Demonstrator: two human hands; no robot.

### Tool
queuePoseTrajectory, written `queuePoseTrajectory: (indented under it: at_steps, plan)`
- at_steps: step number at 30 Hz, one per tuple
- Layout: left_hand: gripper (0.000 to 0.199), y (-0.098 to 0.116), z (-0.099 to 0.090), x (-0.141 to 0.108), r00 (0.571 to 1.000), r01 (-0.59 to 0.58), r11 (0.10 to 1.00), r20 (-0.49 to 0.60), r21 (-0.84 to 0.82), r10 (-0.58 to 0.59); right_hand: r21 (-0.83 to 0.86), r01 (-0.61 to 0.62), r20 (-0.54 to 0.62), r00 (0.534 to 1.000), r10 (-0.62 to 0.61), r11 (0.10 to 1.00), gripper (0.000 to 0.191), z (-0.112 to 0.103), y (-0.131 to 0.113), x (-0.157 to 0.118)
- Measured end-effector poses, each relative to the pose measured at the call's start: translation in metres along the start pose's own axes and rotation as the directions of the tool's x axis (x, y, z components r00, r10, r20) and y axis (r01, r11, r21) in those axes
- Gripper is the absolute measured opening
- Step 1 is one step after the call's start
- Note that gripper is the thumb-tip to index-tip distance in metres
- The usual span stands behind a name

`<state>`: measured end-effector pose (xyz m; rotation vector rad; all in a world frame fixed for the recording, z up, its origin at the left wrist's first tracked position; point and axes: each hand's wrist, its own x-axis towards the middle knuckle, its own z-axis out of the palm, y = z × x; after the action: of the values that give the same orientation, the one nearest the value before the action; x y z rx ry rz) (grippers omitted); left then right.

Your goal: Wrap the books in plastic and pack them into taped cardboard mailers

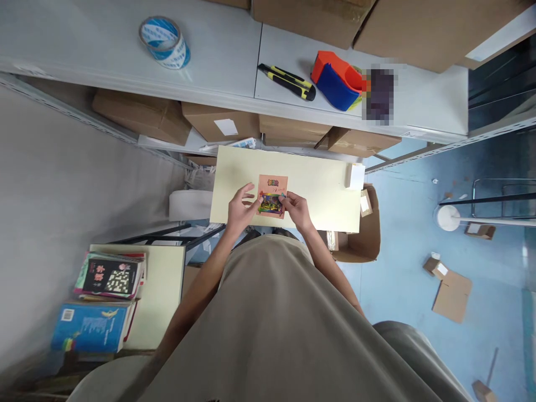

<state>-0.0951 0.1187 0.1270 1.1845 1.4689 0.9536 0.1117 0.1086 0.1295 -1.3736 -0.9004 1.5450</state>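
A thin pink booklet (273,184) with a colourful lettered title and a dark, rainbow-edged picture is in front of me, over the pale yellow tabletop (322,192). I cannot tell whether it rests on the table. My right hand (298,211) pinches its right edge, thumb on top and the other fingers curled by the side. At the left edge, the thumb of my left hand (242,209) touches the booklet near the picture. The other fingers of that hand are spread apart, off the cover.
A shelf (218,67) ahead bears blue-white tape (165,43), a box cutter (287,81) and a red-blue tape dispenser (338,81). A white stack (355,176) sits at the table's right end, beside an open carton (368,234). Books (94,326) lie lower left.
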Motion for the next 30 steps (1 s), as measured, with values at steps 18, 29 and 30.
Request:
queuePoseTrajectory:
  at_steps: [18,29,30]
  plan:
    - [0.014,0.029,-0.026,-0.001,0.946,-0.315,0.948,0.094,0.045,0.31,-0.206,0.37,0.117,0.928,-0.353,0.906,0.031,-0.014,-0.029,-0.016]
    - [0.047,0.012,-0.033,0.0,0.972,-0.102,0.994,0.211,-0.03,0.106,-0.126,0.19,0.048,0.982,-0.185,0.974,0.047,-0.02,-0.022,-0.014]
    - [0.048,0.012,-0.031,0.0,0.975,-0.094,0.995,0.201,-0.031,0.098,-0.125,0.178,0.056,0.983,-0.172,0.976,0.049,-0.02,-0.022,-0.014]
